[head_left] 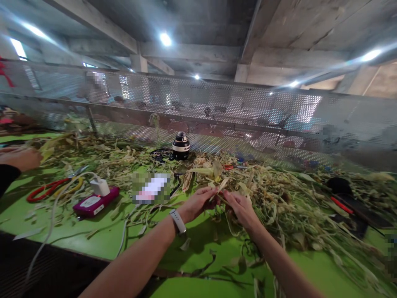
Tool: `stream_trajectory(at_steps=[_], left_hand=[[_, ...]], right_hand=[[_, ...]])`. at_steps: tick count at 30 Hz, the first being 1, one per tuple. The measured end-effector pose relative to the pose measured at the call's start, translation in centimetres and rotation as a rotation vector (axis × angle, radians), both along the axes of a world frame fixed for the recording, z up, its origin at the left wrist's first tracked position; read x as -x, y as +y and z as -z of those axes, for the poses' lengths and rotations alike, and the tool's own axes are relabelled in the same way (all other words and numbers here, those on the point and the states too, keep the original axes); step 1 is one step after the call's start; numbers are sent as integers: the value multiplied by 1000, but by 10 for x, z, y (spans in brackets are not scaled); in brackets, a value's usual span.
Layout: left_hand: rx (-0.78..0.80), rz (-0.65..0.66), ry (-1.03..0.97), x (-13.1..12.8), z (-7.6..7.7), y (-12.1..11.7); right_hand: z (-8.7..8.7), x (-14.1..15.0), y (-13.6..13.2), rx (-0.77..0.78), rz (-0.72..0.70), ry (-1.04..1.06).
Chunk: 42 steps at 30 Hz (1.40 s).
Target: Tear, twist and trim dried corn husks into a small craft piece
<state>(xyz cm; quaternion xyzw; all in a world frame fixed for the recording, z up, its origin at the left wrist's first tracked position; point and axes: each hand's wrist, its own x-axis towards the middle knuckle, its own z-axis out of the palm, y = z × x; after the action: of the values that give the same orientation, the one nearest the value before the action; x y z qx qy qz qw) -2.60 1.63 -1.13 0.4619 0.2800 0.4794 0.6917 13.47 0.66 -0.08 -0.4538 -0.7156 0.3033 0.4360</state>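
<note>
Strip of dried leaf [223, 185] near-right of black flask [180, 155], pinched between nearly closed fingertips of left hand [201, 202] and right hand [239, 205]. Apparently partway through, with loose dry leaves [297, 198] heaped right of flask; finished pieces indiscernible. Flask's white band [180, 148] lettered, seemingly starting "E", remainder illegible.

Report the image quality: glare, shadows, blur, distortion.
Head view: ceiling lights glare, some trailing streaks; head view: shadows darken the green tabletop below the left hand and right hand; head view: the perforated screen leaves what lies behind indistinct; head view: a flat item is pixelated; head view: edges seem stretched.
</note>
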Motion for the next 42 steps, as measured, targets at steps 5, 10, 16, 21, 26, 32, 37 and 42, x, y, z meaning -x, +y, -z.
stream_trajectory(at_steps=[5,10,16,21,26,32,37,42], left_hand=[[-103,-128,164,-1,4,3],[-40,-245,66,-1,3,5],[-7,-211,-255,-3,-4,3],[-19,-221,-289,-7,-4,0],[-12,-290,-223,-6,-6,-1],[14,-396,-147,-3,-7,1],[-107,-327,-22,-1,-3,2],[-190,-150,-1,-3,-2,-1]], right_hand=[[4,2,1,-125,-58,-161],[3,1,5,-65,12,-6],[-3,-3,2,2,261,338],[5,12,-8,-29,3,16],[18,19,-5,43,-121,-90],[9,15,-10,-231,27,-238],[0,9,-12,-608,166,-406],[1,3,-6,-661,234,-358]])
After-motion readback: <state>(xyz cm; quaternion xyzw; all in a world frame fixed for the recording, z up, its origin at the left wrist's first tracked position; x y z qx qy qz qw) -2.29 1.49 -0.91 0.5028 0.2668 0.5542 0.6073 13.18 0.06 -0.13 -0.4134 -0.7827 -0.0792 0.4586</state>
